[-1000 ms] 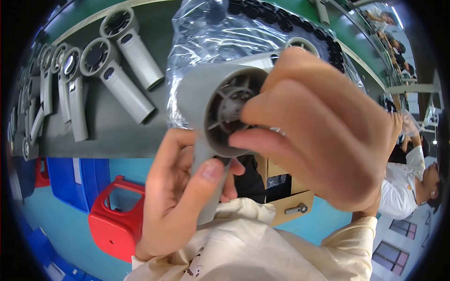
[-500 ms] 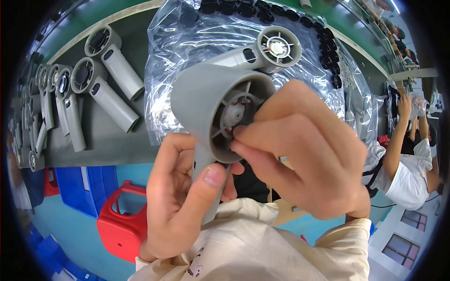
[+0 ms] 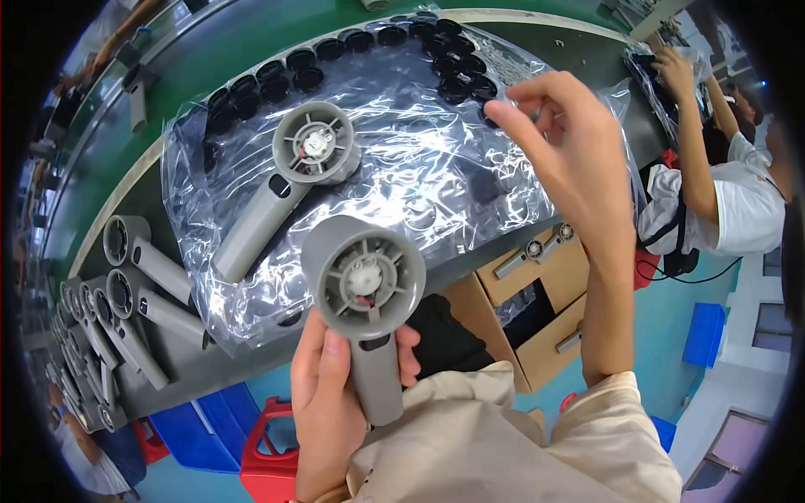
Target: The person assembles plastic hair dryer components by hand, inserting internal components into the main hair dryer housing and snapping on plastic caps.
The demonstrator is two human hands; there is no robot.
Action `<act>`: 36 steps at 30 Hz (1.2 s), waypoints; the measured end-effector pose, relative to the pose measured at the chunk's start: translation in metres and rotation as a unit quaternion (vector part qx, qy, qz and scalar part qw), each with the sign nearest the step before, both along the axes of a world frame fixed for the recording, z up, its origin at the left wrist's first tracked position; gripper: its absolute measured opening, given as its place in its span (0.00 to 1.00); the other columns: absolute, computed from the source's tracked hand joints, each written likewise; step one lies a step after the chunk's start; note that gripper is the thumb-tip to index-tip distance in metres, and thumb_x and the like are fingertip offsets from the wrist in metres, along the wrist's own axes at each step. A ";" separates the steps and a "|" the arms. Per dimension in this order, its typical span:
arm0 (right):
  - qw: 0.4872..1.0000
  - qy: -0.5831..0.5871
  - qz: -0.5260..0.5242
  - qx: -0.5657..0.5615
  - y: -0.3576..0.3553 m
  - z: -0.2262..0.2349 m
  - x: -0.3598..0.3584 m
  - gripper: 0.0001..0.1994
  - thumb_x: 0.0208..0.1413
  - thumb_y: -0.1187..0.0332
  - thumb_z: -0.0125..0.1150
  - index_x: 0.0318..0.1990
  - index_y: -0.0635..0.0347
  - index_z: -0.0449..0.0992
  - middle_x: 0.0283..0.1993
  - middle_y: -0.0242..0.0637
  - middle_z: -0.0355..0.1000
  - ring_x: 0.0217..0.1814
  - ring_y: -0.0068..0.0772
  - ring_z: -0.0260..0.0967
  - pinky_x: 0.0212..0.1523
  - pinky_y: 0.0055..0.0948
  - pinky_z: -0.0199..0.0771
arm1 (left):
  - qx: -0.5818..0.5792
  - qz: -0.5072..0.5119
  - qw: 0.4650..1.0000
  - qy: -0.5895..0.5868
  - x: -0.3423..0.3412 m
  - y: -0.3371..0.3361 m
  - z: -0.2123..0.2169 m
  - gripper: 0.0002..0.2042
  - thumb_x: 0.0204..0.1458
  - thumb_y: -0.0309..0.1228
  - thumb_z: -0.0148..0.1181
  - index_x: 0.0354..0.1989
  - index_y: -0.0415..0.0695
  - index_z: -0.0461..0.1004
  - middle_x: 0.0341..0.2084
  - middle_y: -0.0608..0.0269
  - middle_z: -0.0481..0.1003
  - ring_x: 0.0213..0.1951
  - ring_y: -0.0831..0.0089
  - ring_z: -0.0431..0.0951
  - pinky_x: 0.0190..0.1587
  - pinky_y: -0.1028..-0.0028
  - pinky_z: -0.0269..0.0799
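Observation:
A grey handheld fan (image 3: 366, 281) stands nearly upright in front of me, its round head turned up toward my view. Inside the head, spokes surround a pale hub with a bit of red near it. My left hand (image 3: 325, 390) is closed around the top of its handle. My right hand (image 3: 579, 147) reaches out over the plastic sheeting, thumb and forefinger apart beside a cluster of round black caps (image 3: 454, 90). No object shows between those fingers. Another grey fan (image 3: 262, 220) lies on the clear plastic sheeting (image 3: 419, 180), its hub facing up.
Several grey fans (image 3: 151, 306) lie along the table's left side. Small pale parts (image 3: 511, 63) sit by the caps. Below the table edge are a cardboard box (image 3: 545, 344), a blue bin (image 3: 205, 427) and a red stool (image 3: 272, 465). A person (image 3: 729, 184) works at the right.
My right hand has left the fan's head and moved forward to the black caps, its fingers opening. The fan in my left hand has been lowered and turned face up. My view has shifted right.

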State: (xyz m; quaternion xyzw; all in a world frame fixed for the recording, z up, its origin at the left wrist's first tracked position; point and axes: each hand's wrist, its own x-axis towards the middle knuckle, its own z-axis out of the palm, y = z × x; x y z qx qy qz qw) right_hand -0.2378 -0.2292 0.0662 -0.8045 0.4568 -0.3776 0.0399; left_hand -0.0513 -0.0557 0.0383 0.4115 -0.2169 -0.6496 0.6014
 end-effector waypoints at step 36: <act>0.961 -0.088 0.176 0.197 0.059 0.047 0.023 0.16 0.39 0.82 0.65 0.40 0.69 0.75 0.41 0.38 0.66 0.34 0.21 0.64 0.35 0.18 0.66 | -0.079 -0.022 0.980 0.184 0.021 -0.012 0.006 0.46 0.33 0.13 0.62 0.64 0.47 0.44 0.49 0.43 0.65 0.43 0.43 0.74 0.45 0.46 0.71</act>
